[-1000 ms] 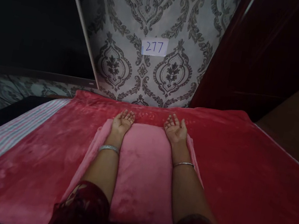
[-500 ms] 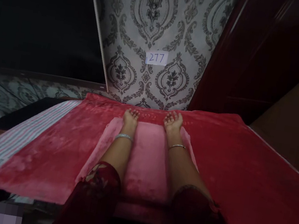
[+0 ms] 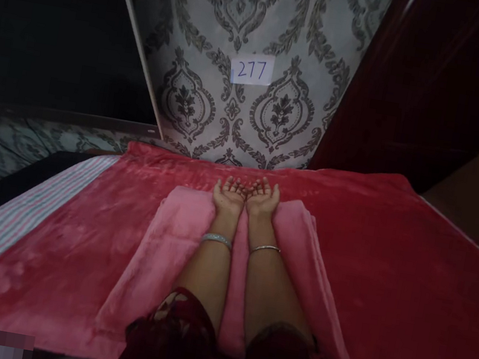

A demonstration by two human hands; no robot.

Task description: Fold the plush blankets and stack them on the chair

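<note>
My left hand (image 3: 231,194) is palm up with its fingers apart, at the far edge of a folded pink towel (image 3: 181,225). Close beside it, my right hand (image 3: 262,199) also faces palm up, fingers spread. The two hands almost meet at their inner edges, and neither holds anything. Both forearms stretch forward over the towel and cover its middle. A bangle (image 3: 217,239) circles my left wrist, and a thinner one (image 3: 265,249) circles my right. The towel lies flat on a red plush cloth (image 3: 386,290).
A striped cloth (image 3: 22,216) shows along the left side. Behind stands a patterned wall with a paper label (image 3: 252,69) reading 277. A large dark screen (image 3: 64,21) is at upper left, and a dark red glossy panel (image 3: 421,81) at upper right.
My hands have moved inward from apart to side by side, still palm up. My forearms have closed in over the middle of the towel. The camera view has shifted nearer.
</note>
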